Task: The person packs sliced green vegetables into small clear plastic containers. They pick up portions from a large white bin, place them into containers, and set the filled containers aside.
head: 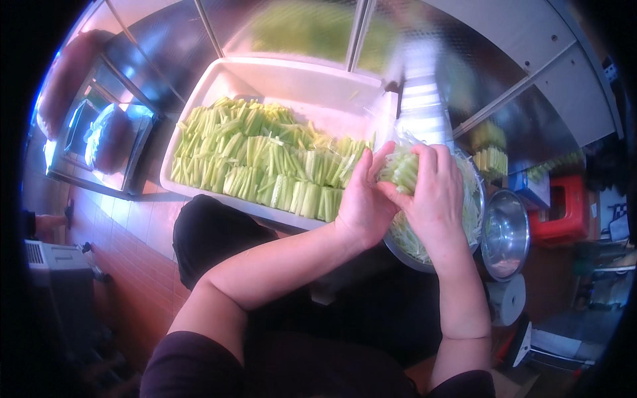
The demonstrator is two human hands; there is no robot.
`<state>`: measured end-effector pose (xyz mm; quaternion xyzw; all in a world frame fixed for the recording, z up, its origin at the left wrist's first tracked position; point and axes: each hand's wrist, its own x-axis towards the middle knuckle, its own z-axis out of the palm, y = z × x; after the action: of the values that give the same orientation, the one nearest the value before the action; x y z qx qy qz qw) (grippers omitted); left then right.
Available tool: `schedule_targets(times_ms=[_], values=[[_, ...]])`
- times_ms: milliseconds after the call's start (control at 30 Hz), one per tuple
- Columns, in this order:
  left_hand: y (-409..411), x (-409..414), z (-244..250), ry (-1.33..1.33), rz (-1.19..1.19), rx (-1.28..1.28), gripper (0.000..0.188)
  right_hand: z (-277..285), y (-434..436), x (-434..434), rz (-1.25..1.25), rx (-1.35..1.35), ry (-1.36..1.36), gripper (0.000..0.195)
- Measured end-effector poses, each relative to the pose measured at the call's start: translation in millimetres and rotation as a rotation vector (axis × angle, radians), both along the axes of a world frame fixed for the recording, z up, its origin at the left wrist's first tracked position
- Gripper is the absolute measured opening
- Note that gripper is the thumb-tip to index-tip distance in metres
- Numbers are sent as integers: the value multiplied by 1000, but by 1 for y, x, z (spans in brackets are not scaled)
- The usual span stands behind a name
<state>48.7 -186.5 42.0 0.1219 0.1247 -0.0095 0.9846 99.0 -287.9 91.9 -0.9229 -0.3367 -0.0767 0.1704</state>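
My right hand [437, 186] grips a small bundle of pale green vegetable strips [402, 170], its thumb across the near side. Against the left side of that bundle is my left hand [368, 206], fingers stretched upward; whether it grips the bundle too is hard to tell. Below both hands, a round metal bowl [481, 199] holds a heap of fine pale shreds [410, 239]. To the left, a large white plastic tub [171, 171] contains cut green stalk pieces [278, 159], packed in rows of upright bundles along its near side.
A second metal bowl [505, 236] stands right of the first, near a red plastic stool [565, 214] and a white roll [507, 301]. Behind the tub rise reflective metal panels [293, 30]. A metal-framed rack [124, 149] stands at left; striped cloth [423, 99] is beyond my hands.
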Motion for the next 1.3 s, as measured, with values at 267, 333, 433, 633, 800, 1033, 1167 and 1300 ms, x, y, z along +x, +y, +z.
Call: schedule_targets(times_ms=[267,333,433,633,800,1033,1167,1300], values=[[-8,-1,-6,-67,14,90,65,-23,-3,-3,-19,-213,-207,103],[-8,-1,-10,-87,23,123,63,-23,-6,-1,10,-110,-130,107],[-8,-2,-4,-100,54,296,60,-11,-15,2,81,114,-43,115],[-4,2,2,29,16,237,52,6,-70,26,86,138,250,138],[-5,2,-4,-35,-139,270,53,-13,-60,31,215,413,470,121],[11,0,-9,-303,-305,197,79,-8,-62,30,302,423,383,129],[20,3,6,-349,-402,264,83,-15,-57,31,354,858,543,138],[19,8,-5,-395,-372,347,83,-17,-56,34,389,1005,540,141]])
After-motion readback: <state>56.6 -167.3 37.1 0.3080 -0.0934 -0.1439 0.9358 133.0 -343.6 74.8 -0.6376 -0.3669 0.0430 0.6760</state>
